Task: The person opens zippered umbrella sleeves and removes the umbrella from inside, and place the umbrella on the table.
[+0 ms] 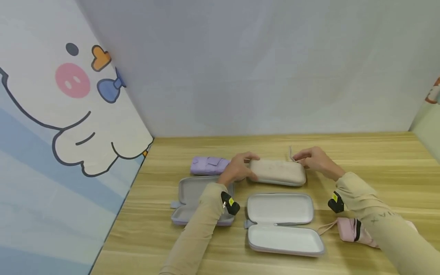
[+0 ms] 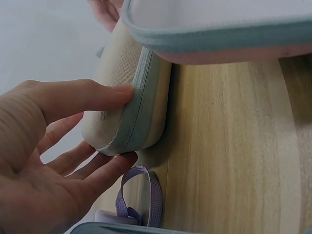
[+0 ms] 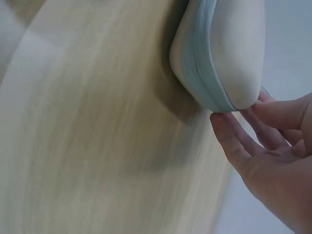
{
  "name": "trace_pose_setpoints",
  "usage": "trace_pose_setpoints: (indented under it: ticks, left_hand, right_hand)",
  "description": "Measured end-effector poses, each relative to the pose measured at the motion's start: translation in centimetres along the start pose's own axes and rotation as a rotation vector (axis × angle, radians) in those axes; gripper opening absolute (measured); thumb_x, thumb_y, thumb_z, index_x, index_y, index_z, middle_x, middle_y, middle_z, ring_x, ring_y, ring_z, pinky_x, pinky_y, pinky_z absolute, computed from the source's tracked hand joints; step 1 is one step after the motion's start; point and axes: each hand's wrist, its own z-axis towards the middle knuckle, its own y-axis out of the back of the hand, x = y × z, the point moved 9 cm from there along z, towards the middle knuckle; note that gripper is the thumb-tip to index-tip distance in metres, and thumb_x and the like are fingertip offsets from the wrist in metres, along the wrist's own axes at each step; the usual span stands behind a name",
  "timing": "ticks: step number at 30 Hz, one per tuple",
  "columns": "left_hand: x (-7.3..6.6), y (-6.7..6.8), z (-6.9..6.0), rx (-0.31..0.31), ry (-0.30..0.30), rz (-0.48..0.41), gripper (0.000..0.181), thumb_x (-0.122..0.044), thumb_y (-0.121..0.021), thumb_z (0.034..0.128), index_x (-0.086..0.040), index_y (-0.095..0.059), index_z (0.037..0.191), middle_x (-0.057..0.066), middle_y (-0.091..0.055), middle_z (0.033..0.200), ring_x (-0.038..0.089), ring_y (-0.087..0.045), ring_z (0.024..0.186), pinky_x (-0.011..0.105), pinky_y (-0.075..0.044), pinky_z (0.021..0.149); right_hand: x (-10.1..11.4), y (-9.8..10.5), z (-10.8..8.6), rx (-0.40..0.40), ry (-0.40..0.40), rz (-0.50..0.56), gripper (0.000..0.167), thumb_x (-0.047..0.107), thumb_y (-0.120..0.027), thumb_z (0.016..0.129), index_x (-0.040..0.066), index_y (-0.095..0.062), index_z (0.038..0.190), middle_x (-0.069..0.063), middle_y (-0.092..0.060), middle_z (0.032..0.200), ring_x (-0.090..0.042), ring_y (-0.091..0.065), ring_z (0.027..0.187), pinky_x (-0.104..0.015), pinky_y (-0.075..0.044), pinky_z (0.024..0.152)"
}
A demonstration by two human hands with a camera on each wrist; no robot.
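While the half-curled left hand [image 1: 238, 167] grips the case [image 1: 277, 171], the right hand [image 1: 317, 162] pinches a strap [image 1: 290, 152]; steady bracing should prevent skidding.

The beige case [image 1: 277, 171] is long, with rounded corners and a smooth, fabric-like cover. It lies between the fingers of the left hand [image 1: 238, 167] and those of the right hand [image 1: 317, 162], its broad face upward. A grey-blue zip band [image 2: 135, 114] goes round its side, and beside the left thumb, which presses on this band, the two halves meet closed. The left fingers hold one end; the right fingers touch the other, where a thin cord [image 1: 290, 152] stands just beside the fingertips.
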Motion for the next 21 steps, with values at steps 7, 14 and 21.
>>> trace_pose_setpoints:
  ticks: [7, 14, 21]
  left_hand:
    - [0.0, 0.2, -0.1, -0.011, 0.021, 0.040, 0.064, 0.002, -0.087, 0.0579, -0.019, -0.066, 0.115, -0.001, -0.058, 0.127, 0.022, -0.051, 0.119, 0.033, -0.045, 0.093]
    - [-0.1, 0.2, 0.1, -0.011, 0.000, 0.054, 0.063, -0.001, -0.088, 0.0583, -0.019, -0.065, 0.115, -0.001, -0.059, 0.125, 0.022, -0.051, 0.118, 0.032, -0.046, 0.091]
    - [0.0, 0.1, 0.2, -0.005, -0.006, 0.055, 0.063, -0.003, -0.089, 0.0581, -0.019, -0.066, 0.114, -0.001, -0.059, 0.125, 0.022, -0.051, 0.118, 0.032, -0.046, 0.092]
  right_hand:
    - [0.5, -0.3, 1.2, 0.086, 0.037, -0.112, 0.025, -0.013, -0.046, 0.080, -0.016, -0.060, 0.101, -0.026, -0.064, 0.096, -0.028, -0.060, 0.088, -0.039, -0.054, 0.068]
    - [0.6, 0.2, 1.5, 0.063, 0.053, -0.244, 0.022, -0.012, -0.048, 0.075, -0.011, -0.065, 0.089, -0.017, -0.066, 0.084, -0.020, -0.058, 0.072, -0.034, -0.052, 0.059]
    - [0.5, 0.3, 1.6, 0.034, 0.106, -0.308, 0.022, -0.010, -0.051, 0.071, -0.007, -0.068, 0.085, -0.010, -0.068, 0.077, -0.015, -0.057, 0.067, -0.028, -0.047, 0.057]
